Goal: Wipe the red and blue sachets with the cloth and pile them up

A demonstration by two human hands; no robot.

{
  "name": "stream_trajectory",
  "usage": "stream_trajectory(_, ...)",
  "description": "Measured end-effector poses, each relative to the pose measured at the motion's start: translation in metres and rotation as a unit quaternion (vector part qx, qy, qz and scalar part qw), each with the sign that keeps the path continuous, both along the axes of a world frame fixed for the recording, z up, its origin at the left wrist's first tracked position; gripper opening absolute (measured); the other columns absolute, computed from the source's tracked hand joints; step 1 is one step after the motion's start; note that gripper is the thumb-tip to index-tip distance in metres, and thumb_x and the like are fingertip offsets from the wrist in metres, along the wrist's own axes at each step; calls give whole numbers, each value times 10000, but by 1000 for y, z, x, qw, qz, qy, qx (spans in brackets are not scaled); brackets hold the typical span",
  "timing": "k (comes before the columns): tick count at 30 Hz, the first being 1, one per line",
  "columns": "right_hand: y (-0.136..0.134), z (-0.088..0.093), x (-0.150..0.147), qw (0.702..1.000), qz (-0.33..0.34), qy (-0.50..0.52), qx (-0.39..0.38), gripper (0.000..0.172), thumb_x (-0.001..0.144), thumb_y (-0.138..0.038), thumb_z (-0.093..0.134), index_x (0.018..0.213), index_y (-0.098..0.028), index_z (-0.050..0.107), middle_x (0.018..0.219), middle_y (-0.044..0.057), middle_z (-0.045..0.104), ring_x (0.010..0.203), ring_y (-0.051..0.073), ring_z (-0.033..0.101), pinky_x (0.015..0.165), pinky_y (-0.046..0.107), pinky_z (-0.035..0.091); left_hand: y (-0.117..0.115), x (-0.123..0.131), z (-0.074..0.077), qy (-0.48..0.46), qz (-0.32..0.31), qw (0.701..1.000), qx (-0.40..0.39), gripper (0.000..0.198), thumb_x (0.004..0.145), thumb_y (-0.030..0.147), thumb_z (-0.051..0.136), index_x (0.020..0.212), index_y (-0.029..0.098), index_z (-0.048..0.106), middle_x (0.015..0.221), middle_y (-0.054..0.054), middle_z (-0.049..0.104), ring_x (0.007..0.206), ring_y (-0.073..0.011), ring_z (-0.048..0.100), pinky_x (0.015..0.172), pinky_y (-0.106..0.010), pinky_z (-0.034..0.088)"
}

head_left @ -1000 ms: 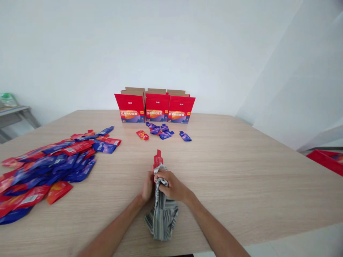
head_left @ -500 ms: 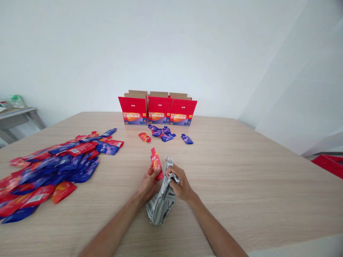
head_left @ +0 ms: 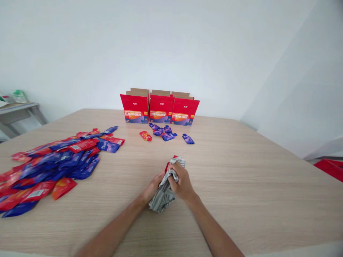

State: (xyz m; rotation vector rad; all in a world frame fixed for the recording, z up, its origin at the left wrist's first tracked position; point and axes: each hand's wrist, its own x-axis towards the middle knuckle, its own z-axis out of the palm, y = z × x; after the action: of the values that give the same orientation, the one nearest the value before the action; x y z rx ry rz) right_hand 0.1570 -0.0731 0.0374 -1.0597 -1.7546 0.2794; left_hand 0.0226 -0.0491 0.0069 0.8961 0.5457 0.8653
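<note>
Wiping step: right hand (head_left: 180,182) pressed a striped grey cloth (head_left: 163,194) around a small red foil sachet (head_left: 168,165) gripped by left hand (head_left: 153,187); next likely needed a clean release.

White walls (head_left: 171,43); perhaps a side table (head_left: 18,109).

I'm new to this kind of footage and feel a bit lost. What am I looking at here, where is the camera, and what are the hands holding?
There is no machine here: a person works with bare hands, and the single camera sits on their head, looking forward and down. The right hand grips a striped cloth bunched around a red packet, of which only a sliver shows. The left hand holds the same bundle from the other side. They work over a wooden table. A big pile of red and blue packets lies to the left, a few loose packets farther back, and three open red boxes stand at the far edge.
</note>
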Motion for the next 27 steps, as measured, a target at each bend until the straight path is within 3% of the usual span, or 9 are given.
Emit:
stream_trajectory(3, 1, 1, 4, 997, -51, 52, 15, 89, 790, -122, 461, 778, -203, 495, 750, 5, 494, 732, 174, 476, 689, 282, 336, -3, 2, 0, -5, -26, 999, 19, 369, 838, 456, 685, 1061, 166, 731, 1075, -61, 744, 1172, -278, 603, 1081, -369, 400)
stream_trajectory(5, 1, 2, 3, 997, -47, 57, 2, 90, 790, -121, 457, 769, -204, 485, 741, 1, 490, 725, 170, 473, 685, 280, 333, -3, 4, -2, -32, -14, 999, -18, 365, 823, 450, 701, 1053, 167, 727, 1056, -64, 746, 1164, -279, 615, 1080, -365, 409)
stream_trajectory(9, -3, -1, -11, 994, 70, -14, -77, 118, 729, -96, 469, 776, -202, 489, 790, 5, 514, 748, 162, 490, 694, 270, 343, 3, 3, -2, -68, 9, 983, -172, 386, 836, 489, 660, 983, 136, 714, 981, -106, 746, 1086, -282, 667, 1035, -382, 466)
stream_trajectory(11, -5, -2, -17, 983, 127, -52, -118, 149, 702, -84, 480, 788, -203, 502, 817, 3, 528, 740, 155, 490, 684, 263, 341, 7, 0, 0, -83, 33, 976, -200, 351, 868, 469, 617, 943, 140, 710, 954, -110, 745, 1065, -269, 679, 1012, -365, 487)
stream_trajectory(13, -6, -4, -20, 979, 143, -65, -129, 159, 697, -82, 485, 795, -205, 506, 832, 3, 534, 742, 156, 490, 682, 263, 338, 10, -3, 3, -92, 59, 975, -194, 318, 890, 442, 586, 913, 150, 710, 942, -107, 746, 1069, -255, 680, 1004, -339, 492)
stream_trajectory(21, 8, -8, 2, 998, -8, 46, -48, 112, 756, -119, 458, 819, -204, 495, 805, 15, 516, 772, 178, 487, 731, 282, 355, 1, 8, -3, -50, 46, 987, -143, 236, 816, 374, 702, 900, 158, 742, 978, -75, 767, 1134, -263, 655, 1108, -346, 411)
stream_trajectory(24, 9, -11, -1, 994, 46, 27, -92, 121, 730, -103, 461, 791, -202, 496, 783, 7, 516, 746, 168, 484, 713, 274, 350, 6, 6, -7, -67, 57, 981, -175, 261, 873, 384, 631, 880, 149, 743, 921, -95, 764, 1040, -262, 690, 1051, -355, 464)
stream_trajectory(27, 5, -14, -12, 977, 144, -36, -151, 151, 687, -74, 483, 763, -202, 506, 777, -3, 523, 729, 155, 482, 690, 259, 339, 20, -6, -5, -108, 123, 971, -172, 319, 938, 351, 511, 873, 123, 724, 850, -103, 745, 869, -229, 710, 952, -355, 524)
